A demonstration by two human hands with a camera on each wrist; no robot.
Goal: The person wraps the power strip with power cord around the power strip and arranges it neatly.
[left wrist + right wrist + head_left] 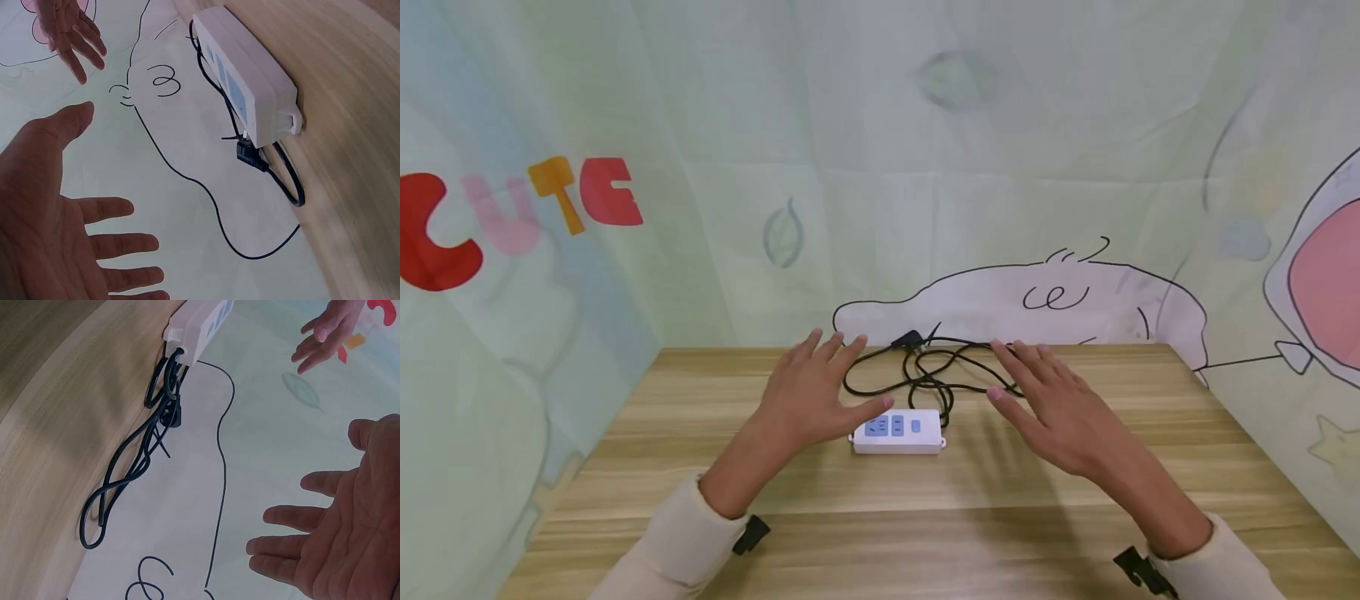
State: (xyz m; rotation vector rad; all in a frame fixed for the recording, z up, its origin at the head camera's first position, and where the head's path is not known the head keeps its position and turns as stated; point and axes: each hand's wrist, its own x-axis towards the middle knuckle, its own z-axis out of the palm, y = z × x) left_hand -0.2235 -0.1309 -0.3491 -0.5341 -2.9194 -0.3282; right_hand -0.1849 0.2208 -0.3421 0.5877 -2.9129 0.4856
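Observation:
A white power strip (898,446) with blue socket panels lies on the wooden table, between and below my two hands. Behind it the black cord (880,390) spreads in loose loops toward the back edge, ending in a black plug (912,339). My left hand (808,396) hovers at the strip's left with fingers spread; in the head view its thumb overlaps the strip's top left. On the other side my right hand (1060,412) is held in the air with straight fingers, covering part of the cord in the head view. Neither hand holds anything.
The wooden table (715,400) meets a printed fabric curtain (715,250) at its back edge, with more fabric at both sides. A black clip (750,535) sits at the left cuff, and another black clip (1142,571) at the right cuff.

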